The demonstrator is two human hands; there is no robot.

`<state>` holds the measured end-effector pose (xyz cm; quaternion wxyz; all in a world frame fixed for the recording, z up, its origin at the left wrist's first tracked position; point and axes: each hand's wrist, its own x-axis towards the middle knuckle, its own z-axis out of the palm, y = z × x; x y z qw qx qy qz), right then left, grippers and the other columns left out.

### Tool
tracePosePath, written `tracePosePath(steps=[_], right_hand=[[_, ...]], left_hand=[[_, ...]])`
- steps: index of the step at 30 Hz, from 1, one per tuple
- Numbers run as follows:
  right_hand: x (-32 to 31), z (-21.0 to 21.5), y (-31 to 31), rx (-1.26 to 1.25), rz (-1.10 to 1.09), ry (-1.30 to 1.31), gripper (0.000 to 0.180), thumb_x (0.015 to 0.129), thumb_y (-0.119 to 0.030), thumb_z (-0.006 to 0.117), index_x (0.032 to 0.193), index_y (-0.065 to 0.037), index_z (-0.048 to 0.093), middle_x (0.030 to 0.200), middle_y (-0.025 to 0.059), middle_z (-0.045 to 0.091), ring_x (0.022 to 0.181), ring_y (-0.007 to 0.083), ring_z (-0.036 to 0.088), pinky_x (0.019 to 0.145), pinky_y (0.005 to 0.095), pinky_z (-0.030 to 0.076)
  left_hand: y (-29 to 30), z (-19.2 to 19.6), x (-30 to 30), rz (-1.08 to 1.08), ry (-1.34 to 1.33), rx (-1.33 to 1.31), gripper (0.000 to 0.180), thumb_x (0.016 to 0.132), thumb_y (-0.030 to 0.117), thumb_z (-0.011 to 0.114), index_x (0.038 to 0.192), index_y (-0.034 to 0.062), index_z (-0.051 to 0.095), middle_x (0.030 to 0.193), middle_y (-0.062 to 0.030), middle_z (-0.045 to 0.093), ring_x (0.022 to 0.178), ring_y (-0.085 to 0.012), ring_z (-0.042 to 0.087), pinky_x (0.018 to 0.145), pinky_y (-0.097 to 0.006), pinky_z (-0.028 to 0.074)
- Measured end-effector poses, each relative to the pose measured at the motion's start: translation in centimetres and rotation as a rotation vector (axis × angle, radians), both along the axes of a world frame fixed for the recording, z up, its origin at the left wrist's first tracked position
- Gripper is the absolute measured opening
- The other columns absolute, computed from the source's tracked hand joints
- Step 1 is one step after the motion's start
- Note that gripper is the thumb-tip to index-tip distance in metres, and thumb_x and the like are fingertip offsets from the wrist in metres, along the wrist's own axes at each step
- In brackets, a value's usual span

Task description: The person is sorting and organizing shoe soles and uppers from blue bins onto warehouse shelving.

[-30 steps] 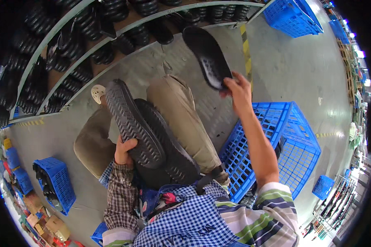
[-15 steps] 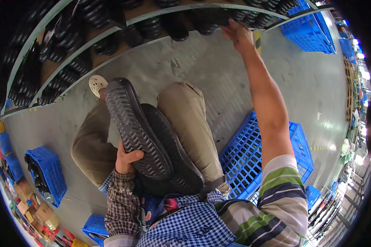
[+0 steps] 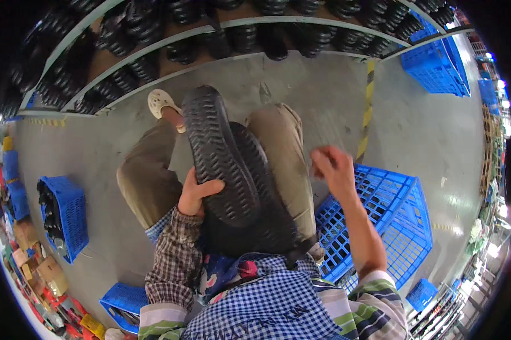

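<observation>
Grey concrete floor (image 3: 431, 141) beneath us — our left hand (image 3: 194, 195) grasps black soles (image 3: 224, 164); right hand (image 3: 332, 167) released, over blue crate (image 3: 391, 221).

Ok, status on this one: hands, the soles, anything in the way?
Left hand gripping stack of black shoe soles on lap. Right hand empty, blurred, above blue crate. Nothing between hand and crate.

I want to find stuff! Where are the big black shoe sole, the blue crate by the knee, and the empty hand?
Black shoe sole (image 3: 218, 158), head view, middle of its ridged tread.
Blue crate (image 3: 380, 209), head view, its lattice top.
Right hand (image 3: 332, 167), head view, back of hand.
</observation>
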<state>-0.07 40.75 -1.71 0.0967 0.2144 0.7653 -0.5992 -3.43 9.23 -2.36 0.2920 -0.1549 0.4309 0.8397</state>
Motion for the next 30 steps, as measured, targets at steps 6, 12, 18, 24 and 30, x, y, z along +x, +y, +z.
tracePosePath(steps=[6,12,18,24,30], right_hand=[[4.1,5.6,-5.4,0.321,0.39,0.346,0.051,0.077,-0.027,0.077,0.121,-0.006,0.059,0.114,0.0143,0.058,0.101,0.0251,0.057,0.083,0.0368,0.048],[4.6,6.3,-11.0,0.606,0.85,0.544,0.082,0.069,-0.033,0.079,0.143,-0.026,0.043,0.155,0.0191,0.02,0.14,0.0441,0.022,0.112,0.0597,0.021],[4.6,4.6,-11.7,0.689,0.793,0.7,0.081,0.072,-0.029,0.078,0.142,-0.012,0.042,0.155,0.0223,0.02,0.138,0.0445,0.029,0.11,0.0562,0.03],[4.6,4.0,-9.1,-0.081,0.037,0.534,0.054,0.095,-0.035,0.058,0.132,0.003,0.047,0.124,0.0219,0.06,0.101,0.0373,0.066,0.091,0.0461,0.051],[2.6,1.8,-5.5,-0.833,-0.389,0.331,0.034,0.103,-0.025,0.044,0.122,0.001,0.052,0.11,0.0192,0.066,0.078,0.0348,0.071,0.074,0.0451,0.058]], left_hand=[[0.4,1.2,0.1,-0.037,0.032,0.06,0.058,0.074,-0.002,0.072,0.128,-0.0006,0.05,0.114,-0.0115,0.065,0.101,-0.0249,0.064,0.091,-0.037,0.051],[0.7,1.1,0.4,-0.039,0.121,0.103,0.064,0.076,-0.002,0.071,0.134,0.0034,0.044,0.122,-0.0112,0.06,0.108,-0.0241,0.06,0.095,-0.037,0.049],[-0.6,-0.3,1.1,-0.035,0.136,0.084,0.052,0.095,0.02,0.055,0.141,0.0035,0.04,0.131,-0.0123,0.056,0.118,-0.0253,0.056,0.101,-0.038,0.045],[1.3,-0.5,0.3,0.02,0.388,0.074,0.062,0.104,0.042,0.031,0.151,0.0027,0.023,0.153,-0.0098,0.032,0.141,-0.0207,0.029,0.117,-0.033,0.021],[1.7,1.2,0.1,-0.111,0.517,-0.164,0.079,0.086,0.007,0.066,0.152,0.0049,0.022,0.151,-0.0086,0.034,0.136,-0.0195,0.036,0.113,-0.031,0.028]])
